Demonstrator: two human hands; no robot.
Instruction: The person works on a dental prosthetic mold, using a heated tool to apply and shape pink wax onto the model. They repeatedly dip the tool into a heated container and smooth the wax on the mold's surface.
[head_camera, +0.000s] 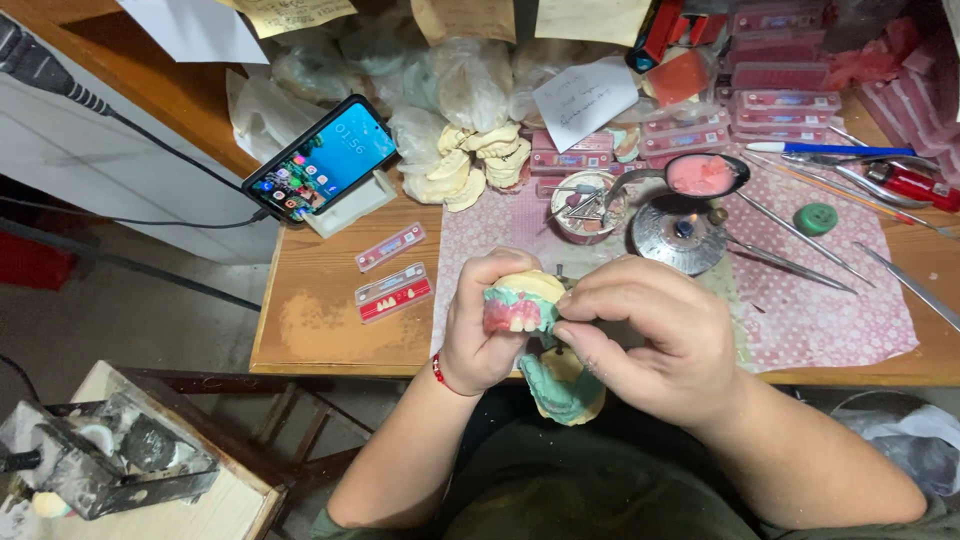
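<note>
The left hand (487, 335) is gripping a dental model (520, 303) above the near edge of the wooden table (320, 330), fingers curled tightly around its left side. The model is a cream plaster cast carrying pink wax gums and a row of small white teeth that is facing the camera, with a patch of green material along its upper left. The right hand (640, 345) is closing in from the other side, thumb and forefinger pressed together on the model's right end, pinching it just beside the teeth. A second cast (562, 385), green over pale plaster, is hanging below the hands and partly hiding behind the right palm; whether it is joined to the upper one I cannot tell. A red string bracelet (440, 373) is circling the left wrist. On the table, a phone (320, 157) is leaning on a white stand with its screen lit, and two small cards of teeth (393, 270) are lying near it. Behind the hands, a round metal burner (680, 235) is sitting on a pink patterned cloth (830, 300), with a spoon of pink wax (700, 175) resting above it. A pile of plaster casts (475, 160) is lying further back, and thin metal tools (800, 240) are spreading out to the right.
</note>
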